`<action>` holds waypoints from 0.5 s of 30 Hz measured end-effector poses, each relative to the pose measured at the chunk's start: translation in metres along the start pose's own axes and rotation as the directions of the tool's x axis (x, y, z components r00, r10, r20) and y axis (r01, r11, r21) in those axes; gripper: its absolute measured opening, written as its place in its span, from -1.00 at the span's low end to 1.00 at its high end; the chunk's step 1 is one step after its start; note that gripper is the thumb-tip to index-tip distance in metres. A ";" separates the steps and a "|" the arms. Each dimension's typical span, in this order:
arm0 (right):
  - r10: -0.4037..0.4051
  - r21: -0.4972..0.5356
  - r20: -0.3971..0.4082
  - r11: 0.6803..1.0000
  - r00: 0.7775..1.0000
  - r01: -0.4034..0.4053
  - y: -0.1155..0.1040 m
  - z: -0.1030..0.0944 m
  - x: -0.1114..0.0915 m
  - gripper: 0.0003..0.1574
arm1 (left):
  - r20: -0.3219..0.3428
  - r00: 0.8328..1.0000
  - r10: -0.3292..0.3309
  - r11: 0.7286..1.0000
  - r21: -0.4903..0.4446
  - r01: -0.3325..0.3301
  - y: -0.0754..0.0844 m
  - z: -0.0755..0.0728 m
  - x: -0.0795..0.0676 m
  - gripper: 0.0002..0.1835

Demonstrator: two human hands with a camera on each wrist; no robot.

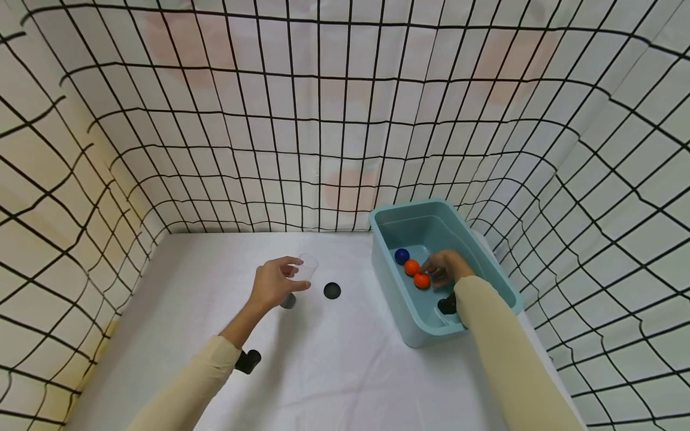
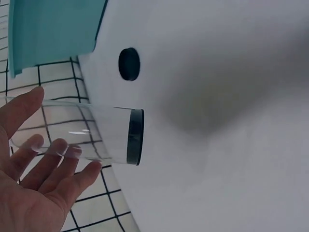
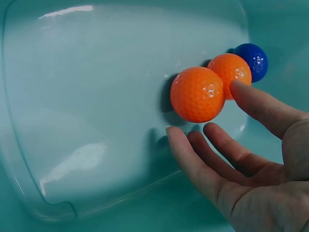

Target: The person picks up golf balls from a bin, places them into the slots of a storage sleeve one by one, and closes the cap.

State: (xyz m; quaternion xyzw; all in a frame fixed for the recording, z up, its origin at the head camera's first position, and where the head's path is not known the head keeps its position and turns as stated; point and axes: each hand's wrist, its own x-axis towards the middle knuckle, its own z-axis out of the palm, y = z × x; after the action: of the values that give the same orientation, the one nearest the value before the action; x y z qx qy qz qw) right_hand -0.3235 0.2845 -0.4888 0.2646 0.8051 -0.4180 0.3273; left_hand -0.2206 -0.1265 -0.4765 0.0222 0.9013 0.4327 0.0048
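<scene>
My left hand [image 1: 275,282] holds a clear plastic tube [image 2: 96,130], thumb on one side and fingers on the other. A black cap [image 2: 135,137] closes the tube's lower end at the white table. Inside the teal bin, my right hand [image 1: 446,266] reaches down with fingers spread and loosely bent. Its fingertips are close to the nearer orange golf ball [image 3: 197,94]; whether they touch it I cannot tell. A second orange golf ball [image 3: 230,72] and a dark blue golf ball [image 3: 252,62] lie in a row beyond it.
The teal bin [image 1: 396,305] stands on the right of the white table [image 1: 334,371], its walls around my right hand. A loose black cap [image 1: 332,291] lies between the tube and the bin. Black netting [image 1: 318,123] encloses the back and sides.
</scene>
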 end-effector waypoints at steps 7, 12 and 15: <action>-0.013 0.019 0.040 1.000 0.999 0.012 0.006 0.001 0.007 -0.49 | -0.021 1.000 0.008 0.999 0.034 -0.007 0.004 -0.014 0.002 -0.43; -0.001 0.047 0.044 0.999 0.999 -0.001 0.007 0.002 0.009 -0.41 | -0.022 1.000 -0.004 0.999 0.039 0.005 0.004 -0.020 0.001 -0.44; 0.007 0.061 0.034 0.998 0.999 -0.009 0.006 0.003 0.009 -0.37 | -0.023 1.000 -0.014 0.999 0.037 0.015 0.005 -0.024 0.000 -0.43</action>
State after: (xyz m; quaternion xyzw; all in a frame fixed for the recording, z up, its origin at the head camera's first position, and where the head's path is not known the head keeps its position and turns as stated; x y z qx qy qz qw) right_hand -0.3240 0.2863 -0.5001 0.2706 0.7852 -0.4453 0.3344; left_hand -0.2208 -0.1420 -0.4582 0.0110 0.9094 0.4158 -0.0026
